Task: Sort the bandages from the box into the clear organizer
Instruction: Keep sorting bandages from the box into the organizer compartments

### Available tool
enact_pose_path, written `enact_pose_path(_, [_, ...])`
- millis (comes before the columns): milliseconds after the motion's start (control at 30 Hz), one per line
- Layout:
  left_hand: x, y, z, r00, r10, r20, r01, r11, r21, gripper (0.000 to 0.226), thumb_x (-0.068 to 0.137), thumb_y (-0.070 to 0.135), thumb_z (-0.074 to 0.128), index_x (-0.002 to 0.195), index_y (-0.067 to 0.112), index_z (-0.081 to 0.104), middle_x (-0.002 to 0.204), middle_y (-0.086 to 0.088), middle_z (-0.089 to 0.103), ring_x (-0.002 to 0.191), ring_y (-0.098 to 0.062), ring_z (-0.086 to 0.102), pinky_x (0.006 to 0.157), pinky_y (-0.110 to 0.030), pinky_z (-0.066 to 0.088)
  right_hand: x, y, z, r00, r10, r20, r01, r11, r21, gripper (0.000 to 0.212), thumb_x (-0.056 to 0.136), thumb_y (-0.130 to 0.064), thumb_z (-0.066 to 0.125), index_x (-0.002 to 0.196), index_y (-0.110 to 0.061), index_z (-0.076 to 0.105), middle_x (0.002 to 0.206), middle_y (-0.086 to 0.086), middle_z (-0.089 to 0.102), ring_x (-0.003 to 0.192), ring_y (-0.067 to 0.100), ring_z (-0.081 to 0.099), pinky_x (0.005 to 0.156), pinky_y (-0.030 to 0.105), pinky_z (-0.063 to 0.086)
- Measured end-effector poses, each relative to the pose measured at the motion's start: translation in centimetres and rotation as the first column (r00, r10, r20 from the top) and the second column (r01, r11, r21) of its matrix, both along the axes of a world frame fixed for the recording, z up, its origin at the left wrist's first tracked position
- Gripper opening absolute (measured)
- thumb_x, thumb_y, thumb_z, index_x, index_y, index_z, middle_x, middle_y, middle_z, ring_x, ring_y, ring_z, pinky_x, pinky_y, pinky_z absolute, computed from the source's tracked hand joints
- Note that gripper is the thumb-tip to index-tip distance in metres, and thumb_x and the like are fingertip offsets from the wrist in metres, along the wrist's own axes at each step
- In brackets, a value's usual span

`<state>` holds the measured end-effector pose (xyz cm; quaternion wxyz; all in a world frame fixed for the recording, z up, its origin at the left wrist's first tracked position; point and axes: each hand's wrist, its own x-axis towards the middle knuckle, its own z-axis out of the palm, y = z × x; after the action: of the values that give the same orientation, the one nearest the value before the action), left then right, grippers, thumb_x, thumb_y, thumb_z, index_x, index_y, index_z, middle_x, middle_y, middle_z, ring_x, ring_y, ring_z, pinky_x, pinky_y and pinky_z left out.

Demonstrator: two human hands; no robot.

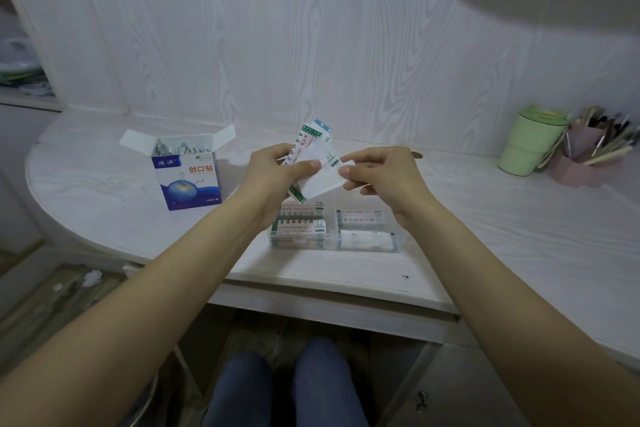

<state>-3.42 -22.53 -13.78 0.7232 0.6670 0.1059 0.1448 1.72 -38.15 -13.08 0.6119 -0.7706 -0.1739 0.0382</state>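
Sorting partly done. The left hand [277, 172] grips a fanned stack of bandages [313, 163]; the right hand [375, 173] pinches one wide wrapper from it, above the clear organizer [334, 232], whose compartments hold several. The open box [185, 175] on the counter [485, 218] still contains more.

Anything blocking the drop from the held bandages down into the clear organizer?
Nothing visible. The left hand grips a fan of wrapped bandages, the right hand pinches one white strip, above the clear plastic organizer. Its open compartments already hold bandages. The blue-and-white open bandage box stands off to the left.
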Motion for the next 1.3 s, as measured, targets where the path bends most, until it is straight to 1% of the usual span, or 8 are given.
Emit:
enact_pose_path(300, [0.6,0.4,-0.1,0.997,0.077,-0.015,-0.077,0.997,0.018,0.021,0.084,0.003,0.068,0.100,0.015,0.061,0.094,-0.005,0.068,0.073,-0.017,0.065,0.074,-0.032,0.055,2.3,-2.3,-0.7,0.988,-0.089,-0.124,0.117,0.962,0.247,0.014,0.086,-0.011,0.068,0.075,-0.001,0.066,0.074,0.007,0.066,0.069,0.013,0.065,0.065,0.014,0.054])
enact_pose_path(467, [1.0,-0.2,-0.4,0.998,0.055,-0.009,-0.055,0.998,0.044,0.019,0.084,0.002,0.067,0.097,0.014,0.062,0.090,-0.004,0.069,0.079,-0.024,0.064,0.082,-0.041,0.054,3.6,-2.9,-2.1,0.989,-0.147,-0.020,0.147,0.989,-0.013,0.015,0.076,0.002,0.074,0.076,-0.011,0.066,0.070,0.004,0.065,0.065,0.011,0.063,0.065,0.019,0.050])
enact_pose_path(633, [1.6,-0.4,-0.8,0.998,0.057,-0.005,-0.057,0.997,0.055,0.019,0.084,0.002,0.068,0.087,0.020,0.061,0.088,-0.001,0.068,0.070,-0.015,0.064,0.067,-0.027,0.054,4.5,-3.3,-3.2,0.983,-0.146,0.116,0.175,0.934,-0.311,0.009,0.077,-0.002,0.074,0.080,-0.010,0.073,0.066,-0.004,0.063,0.061,0.003,0.056,0.063,0.014,0.046])
enact_pose_path(733, [1.9,-0.4,-0.9,0.998,0.061,-0.012,-0.061,0.997,0.056,0.022,0.084,0.004,0.068,0.084,0.024,0.060,0.086,0.003,0.068,0.071,-0.014,0.065,0.070,-0.028,0.055,4.5,-3.0,-3.3,0.987,-0.059,0.147,0.118,0.893,-0.435,0.009,0.077,-0.001,0.072,0.081,-0.009,0.075,0.068,-0.001,0.066,0.063,0.003,0.058,0.062,0.010,0.048])
enact_pose_path(900, [2.0,-0.5,-1.2,0.999,0.049,-0.023,-0.047,0.996,0.076,0.018,0.084,0.005,0.069,0.085,0.022,0.062,0.088,-0.002,0.070,0.071,-0.017,0.066,0.071,-0.031,0.056,4.7,-2.4,-3.5,0.982,0.031,0.187,0.082,0.817,-0.570,0.011,0.076,0.003,0.070,0.079,-0.006,0.074,0.064,-0.001,0.065,0.057,0.004,0.057,0.055,0.008,0.047])
enact_pose_path(1033, [2.1,-0.5,-1.3,0.999,0.048,-0.021,-0.046,0.995,0.083,0.018,0.084,0.004,0.069,0.085,0.021,0.063,0.086,-0.001,0.070,0.071,-0.017,0.066,0.070,-0.031,0.056,4.5,-1.9,-3.9,0.964,0.089,0.253,0.128,0.677,-0.725,0.011,0.076,-0.004,0.070,0.077,-0.014,0.076,0.075,-0.002,0.070,0.074,0.013,0.062,0.064,0.028,0.051])
enact_pose_path(1167, [1.9,-0.5,-1.2,0.999,0.038,-0.022,-0.036,0.996,0.085,0.017,0.083,0.005,0.069,0.085,0.021,0.063,0.087,-0.001,0.070,0.075,-0.020,0.067,0.075,-0.034,0.056,4.3,-1.6,-3.7,0.956,0.091,0.277,0.174,0.584,-0.793,0.017,0.078,-0.007,0.065,0.078,-0.021,0.075,0.079,-0.003,0.071,0.077,0.016,0.060,0.053,0.023,0.039])
enact_pose_path(1300, [1.6,-0.4,-1.0,0.999,0.039,-0.017,-0.037,0.996,0.080,0.017,0.083,0.005,0.069,0.087,0.021,0.063,0.091,-0.002,0.070,0.073,-0.018,0.067,0.070,-0.030,0.056,4.0,-1.6,-3.8,0.945,0.095,0.312,0.185,0.633,-0.752,0.008,0.081,-0.014,0.068,0.080,-0.018,0.075,0.082,-0.003,0.071,0.075,0.013,0.060,0.059,0.024,0.041])
